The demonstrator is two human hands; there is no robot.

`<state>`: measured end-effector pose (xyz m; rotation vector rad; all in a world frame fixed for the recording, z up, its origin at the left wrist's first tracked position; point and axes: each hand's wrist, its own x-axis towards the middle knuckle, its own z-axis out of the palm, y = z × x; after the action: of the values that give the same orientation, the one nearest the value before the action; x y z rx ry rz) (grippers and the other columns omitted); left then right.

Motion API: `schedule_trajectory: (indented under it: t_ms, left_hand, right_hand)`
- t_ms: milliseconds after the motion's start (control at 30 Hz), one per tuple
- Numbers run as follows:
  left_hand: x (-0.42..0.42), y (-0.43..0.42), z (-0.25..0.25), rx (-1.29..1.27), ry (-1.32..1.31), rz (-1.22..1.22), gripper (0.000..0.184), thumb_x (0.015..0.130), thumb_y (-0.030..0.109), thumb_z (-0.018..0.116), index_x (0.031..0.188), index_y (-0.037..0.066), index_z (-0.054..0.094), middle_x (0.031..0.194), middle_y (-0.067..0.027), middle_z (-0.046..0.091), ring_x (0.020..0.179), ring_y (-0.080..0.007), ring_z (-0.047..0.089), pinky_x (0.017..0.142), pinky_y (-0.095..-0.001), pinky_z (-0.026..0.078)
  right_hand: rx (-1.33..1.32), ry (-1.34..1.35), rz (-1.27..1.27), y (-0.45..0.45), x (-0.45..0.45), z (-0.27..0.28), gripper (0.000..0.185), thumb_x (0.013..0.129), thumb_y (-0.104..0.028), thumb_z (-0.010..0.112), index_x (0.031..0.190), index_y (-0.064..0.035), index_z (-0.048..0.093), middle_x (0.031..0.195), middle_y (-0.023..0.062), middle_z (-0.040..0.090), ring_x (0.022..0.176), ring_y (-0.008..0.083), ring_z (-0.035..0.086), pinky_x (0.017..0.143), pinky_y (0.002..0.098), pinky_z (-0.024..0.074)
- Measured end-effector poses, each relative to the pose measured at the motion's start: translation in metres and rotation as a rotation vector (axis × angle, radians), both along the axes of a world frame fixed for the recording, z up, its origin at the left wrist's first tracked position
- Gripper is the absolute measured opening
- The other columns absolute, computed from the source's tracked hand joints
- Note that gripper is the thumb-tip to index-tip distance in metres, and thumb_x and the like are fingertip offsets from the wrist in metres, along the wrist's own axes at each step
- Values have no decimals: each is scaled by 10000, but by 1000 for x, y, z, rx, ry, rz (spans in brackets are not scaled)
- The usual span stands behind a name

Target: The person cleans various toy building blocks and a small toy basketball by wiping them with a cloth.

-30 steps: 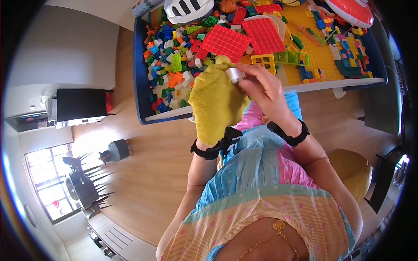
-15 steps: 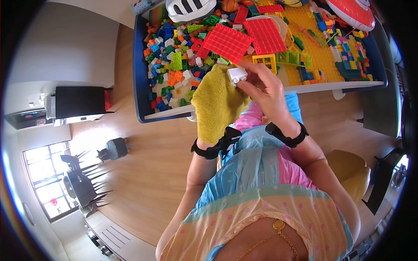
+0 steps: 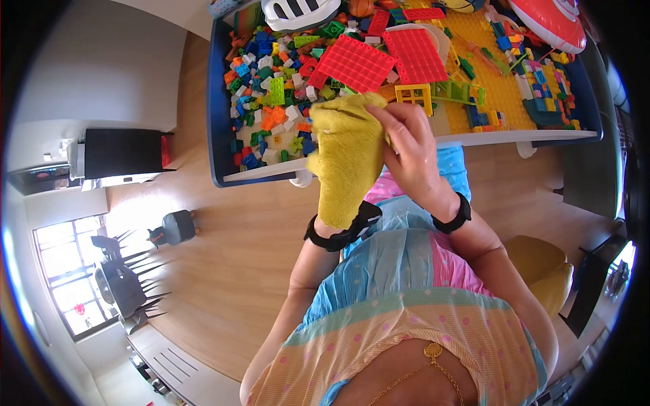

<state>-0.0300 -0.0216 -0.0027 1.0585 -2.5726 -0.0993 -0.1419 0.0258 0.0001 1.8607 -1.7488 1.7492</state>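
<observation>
A yellow terry cloth [image 3: 349, 159] drapes over my left hand [image 3: 326, 226], so only the wrist shows below it. The covered hand is raised and looks closed within the folds, though its fingers are hidden. From the right, my right hand [image 3: 412, 145] pinches the cloth's upper edge with thumb and fingers. The white toy brick seen earlier is out of sight, and I cannot tell whether it lies inside the cloth. Just beyond my hands are red studded plates [image 3: 357, 63] and a yellow window-frame piece [image 3: 414, 97].
A blue-sided play table [image 3: 215, 111] holds many loose coloured bricks [image 3: 271, 88] on its left. Yellow baseplates [image 3: 508, 105] with built-up bricks cover its right. A white slotted toy [image 3: 298, 13] and a red-and-white inflatable [image 3: 552, 24] sit at the back. A dark stool [image 3: 179, 229] stands on the floor.
The white brick was between the cloth and my right fingers; now it is hidden. The cloth has folded over at the top, and my right hand has moved onto its edge.
</observation>
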Motion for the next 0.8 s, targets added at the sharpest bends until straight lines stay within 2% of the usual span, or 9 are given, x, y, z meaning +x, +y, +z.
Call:
schedule_trajectory:
  t_ms: [33, 100, 267, 400, 500, 600, 633, 733, 800]
  left_hand:
    - [10, 7, -9, 70, 177, -126, 550, 778, 95, 610, 1272, 46, 374, 1204, -126, 492, 1119, -288, 457, 923, -337, 369]
    - [14, 7, -23, 274, 301, -160, 567, 801, 114, 599, 1303, 47, 343, 1264, -138, 430, 1180, -276, 399, 970, -338, 321]
    - [-4, 10, -24, 35, -351, 92, 586, 832, 192, 559, 1337, 49, 298, 1323, -132, 375, 1251, -284, 315, 1042, -385, 231]
    - [1, 7, -32, 82, -111, 49, 602, 764, 198, 596, 1292, 44, 350, 1255, -154, 418, 1188, -324, 361, 985, -408, 283]
    - [6, 1, -25, 75, 240, -62, 560, 733, 164, 628, 1234, 42, 408, 1150, -133, 491, 1101, -304, 443, 911, -387, 349]
    - [6, -7, -16, 224, 490, -68, 472, 703, 132, 645, 1135, 45, 476, 1015, -115, 553, 962, -293, 525, 807, -354, 412]
    - [3, -13, -3, 198, 460, -53, 413, 685, 129, 650, 1065, 52, 508, 939, -120, 578, 848, -300, 563, 715, -334, 446]
    - [1, -18, 0, 79, 444, -12, 404, 634, 160, 724, 963, 54, 514, 892, -128, 593, 770, -314, 585, 625, -331, 468]
    - [2, -16, 11, 265, 533, 24, 394, 622, 140, 725, 949, 56, 521, 863, -129, 600, 771, -305, 593, 619, -328, 470]
  right_hand:
    - [16, -9, 23, 2, 2, 0, 445, 630, 122, 571, 1055, -12, 565, 937, 136, 526, 825, 318, 519, 719, 370, 434]
    - [39, -28, 57, 0, 1, -6, 473, 620, 142, 561, 1070, -4, 565, 952, 140, 527, 848, 310, 526, 728, 360, 442]
    - [120, -208, 78, -1, 6, -11, 475, 635, 157, 550, 1082, -3, 558, 947, 141, 526, 857, 301, 537, 750, 341, 453]
    - [143, -217, 74, -1, 7, -11, 455, 654, 140, 574, 1081, -16, 559, 948, 135, 523, 841, 275, 547, 719, 324, 463]
    - [178, -228, 103, -1, 7, -10, 437, 660, 121, 593, 1071, -22, 563, 954, 132, 523, 846, 273, 547, 716, 324, 464]
    - [171, -232, 135, -1, 8, -6, 420, 666, 100, 612, 1063, -29, 566, 964, 127, 527, 852, 271, 548, 710, 327, 464]
    - [175, -214, 138, -1, 8, -5, 416, 668, 94, 619, 1062, -31, 566, 972, 126, 530, 853, 270, 548, 706, 327, 465]
    - [197, -156, 148, -2, 7, -5, 413, 675, 87, 633, 1061, -42, 569, 1004, 118, 542, 855, 249, 551, 694, 316, 465]
    - [187, -242, 167, -3, 4, -8, 414, 676, 90, 637, 1061, -48, 571, 1020, 112, 551, 861, 228, 555, 687, 301, 464]
